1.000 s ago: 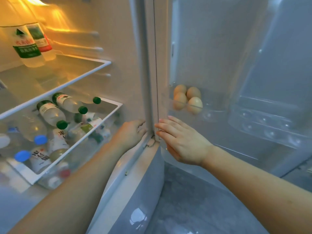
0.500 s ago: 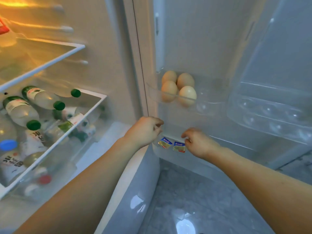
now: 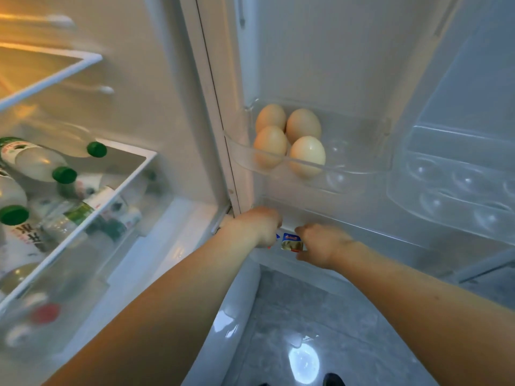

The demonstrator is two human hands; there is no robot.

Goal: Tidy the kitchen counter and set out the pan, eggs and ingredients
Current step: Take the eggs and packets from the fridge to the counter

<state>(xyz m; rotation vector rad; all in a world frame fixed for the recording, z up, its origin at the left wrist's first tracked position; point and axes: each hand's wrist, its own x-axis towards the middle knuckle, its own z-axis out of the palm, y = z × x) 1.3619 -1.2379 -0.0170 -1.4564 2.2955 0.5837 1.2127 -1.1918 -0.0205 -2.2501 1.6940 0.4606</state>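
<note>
Several brown eggs [image 3: 289, 140] sit in a clear egg tray [image 3: 354, 171] on the open fridge door. Below it, on the lower door shelf [image 3: 390, 235], are two small foil packets with blue and yellow labels. My left hand [image 3: 257, 227] is curled over the left packet [image 3: 277, 237], of which only a blue corner shows. My right hand [image 3: 323, 243] pinches the right edge of the other packet [image 3: 291, 242]. The two hands are close together, just under the egg tray.
To the left, glass fridge shelves [image 3: 83, 218] hold several green-capped bottles [image 3: 39, 165] lying down. A second clear egg tray [image 3: 457, 185], with no eggs in it, hangs on the door at right. Grey tiled floor [image 3: 320, 330] shows below.
Both hands dropped from the door's edge into the lower door shelf. The left hand now covers the left packet and the right hand has closed on the right one.
</note>
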